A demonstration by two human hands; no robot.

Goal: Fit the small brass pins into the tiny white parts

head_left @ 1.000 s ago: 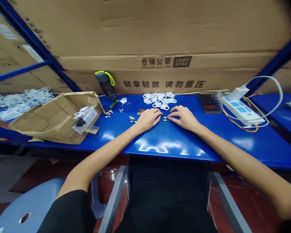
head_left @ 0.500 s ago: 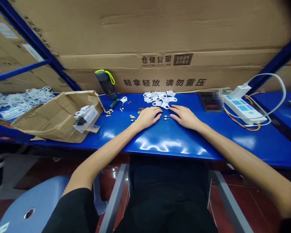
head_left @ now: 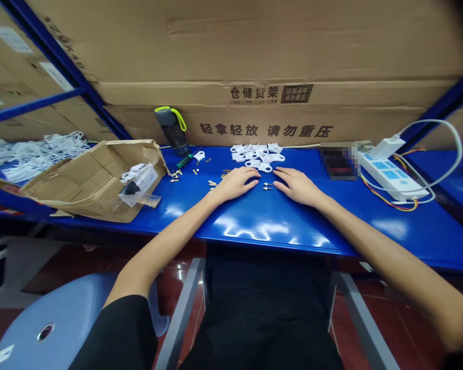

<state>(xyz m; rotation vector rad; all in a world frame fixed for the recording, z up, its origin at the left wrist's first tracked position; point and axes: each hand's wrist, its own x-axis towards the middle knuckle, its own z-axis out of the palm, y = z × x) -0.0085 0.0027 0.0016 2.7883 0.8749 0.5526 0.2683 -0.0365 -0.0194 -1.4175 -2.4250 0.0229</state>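
My left hand (head_left: 237,183) lies open on the blue tabletop (head_left: 254,226), fingers stretched toward the right, holding nothing. Opposite it, my right hand (head_left: 296,185) also rests flat and open, its fingers apart. Two small pins with pale heads (head_left: 267,186) lie between the hands, close to my right fingertips. Just beyond the fingers is a pile of white plastic pieces with ring-shaped ends (head_left: 256,154). Small brass-coloured parts (head_left: 226,173) sit partly hidden behind my left hand, and a few pale-and-brass pieces (head_left: 213,183) lie to its left.
At left, an open cardboard box (head_left: 88,180) holds plastic bags and parts. Behind it are white cords (head_left: 50,154). A dark bottle (head_left: 173,131) stands near a green-handled screwdriver (head_left: 185,161). On the right are a blurred dark object (head_left: 339,161) and a white power strip (head_left: 395,177) with looping cables.
The view has shifted slightly. Both hands stay in nearly the same place and pose, and the parts on the table have not visibly moved.
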